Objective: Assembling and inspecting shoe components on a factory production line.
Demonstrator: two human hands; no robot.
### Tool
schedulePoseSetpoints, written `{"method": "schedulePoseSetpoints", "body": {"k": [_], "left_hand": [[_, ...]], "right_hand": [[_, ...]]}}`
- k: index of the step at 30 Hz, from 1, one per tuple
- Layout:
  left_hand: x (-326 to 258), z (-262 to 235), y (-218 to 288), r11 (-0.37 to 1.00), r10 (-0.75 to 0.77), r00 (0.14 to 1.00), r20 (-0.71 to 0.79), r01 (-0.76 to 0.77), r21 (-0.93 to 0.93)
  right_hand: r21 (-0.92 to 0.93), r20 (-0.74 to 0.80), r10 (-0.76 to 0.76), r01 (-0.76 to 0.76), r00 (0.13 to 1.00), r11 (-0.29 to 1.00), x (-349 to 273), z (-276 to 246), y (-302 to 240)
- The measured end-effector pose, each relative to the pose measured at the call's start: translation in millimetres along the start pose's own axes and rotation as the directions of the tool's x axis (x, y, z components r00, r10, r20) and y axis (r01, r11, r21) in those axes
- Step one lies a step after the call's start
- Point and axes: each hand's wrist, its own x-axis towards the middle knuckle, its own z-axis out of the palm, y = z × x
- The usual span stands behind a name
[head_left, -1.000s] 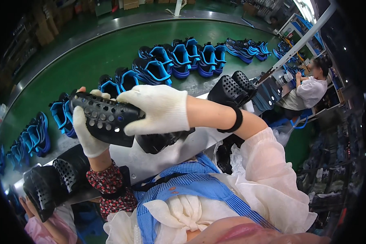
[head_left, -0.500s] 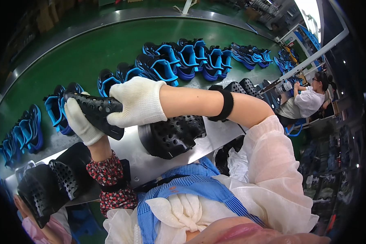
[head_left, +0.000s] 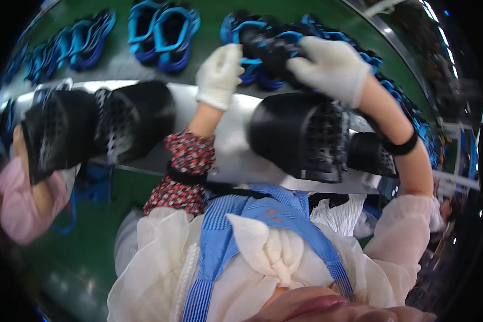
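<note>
Both my hands wear white knitted gloves and are raised over the far edge of the metal ledge. Between them is a black perforated shell (head_left: pixel 278 56), smeared by motion against the dark shoes behind. My right hand (head_left: pixel 333 67) is closed on its right end. My left hand (head_left: pixel 219 75) has its fingers curled at the left end, upright beside the blurred shell; the exact contact is hard to see. Below my right hand, a larger black perforated shell-like piece (head_left: pixel 287 129) rests on the metal ledge (head_left: pixel 225 139).
More black perforated pieces (head_left: pixel 139 118) stand on the ledge at left, and a smaller one (head_left: pixel 370 153) at right. Beyond lie rows of black shoes with blue linings (head_left: pixel 172 35) on a green surface (head_left: pixel 214 21). A person in a pink sleeve (head_left: pixel 19 198) is at far left.
The view has swung leftward. My hands have moved right along the ledge, past the gap between the standing pieces, with the black shell between them. My left forearm now points more upright.
</note>
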Motion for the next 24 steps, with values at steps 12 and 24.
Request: {"method": "schedulePoseSetpoints", "body": {"k": [12,24], "left_hand": [[32.3,-3.2,-30.7,0.368,0.313,0.882,0.352,-0.455,0.811],[57.9,21.3,-31.9,0.291,-0.413,0.821,0.395,-0.291,0.911]], "right_hand": [[0.152,0.405,0.165,-0.244,0.899,0.958,93.7,29.2,14.0],[-0.21,0.358,0.168,-0.096,0.918,0.973,152.2,96.6,-18.6]]}}
